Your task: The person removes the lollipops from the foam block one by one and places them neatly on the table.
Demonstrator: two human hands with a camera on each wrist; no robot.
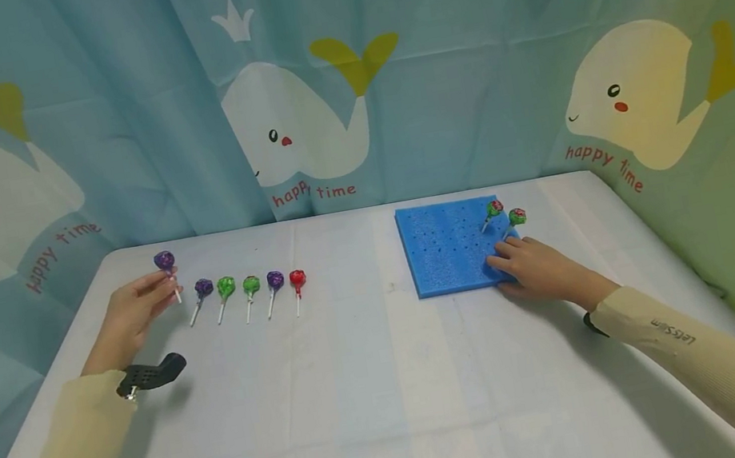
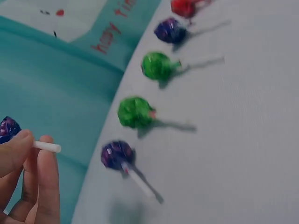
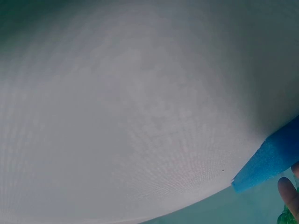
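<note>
My left hand (image 1: 133, 313) pinches the white stick of a purple-wrapped lollipop (image 1: 164, 260), its head upward, at the table's left side. The left wrist view shows the thumb and fingers of my left hand (image 2: 30, 175) around the stick (image 2: 47, 146). Over the right front part of a blue board (image 1: 448, 256) with rows of small holes rests my right hand (image 1: 538, 269), fingers on its top. Two green-and-red lollipops (image 1: 495, 208) (image 1: 517, 217) stand tilted at the board's right side, just beyond those fingers. In the right wrist view only fingertips (image 3: 288, 193) show beside the board (image 3: 268, 161).
A row of lollipops lies on the white table (image 1: 351, 394) right of my left hand: purple (image 1: 204, 287), green (image 1: 226, 286), green (image 1: 251, 284), purple (image 1: 275, 279) and red (image 1: 298, 278). A curtain (image 1: 465, 115) with whale prints hangs behind the table.
</note>
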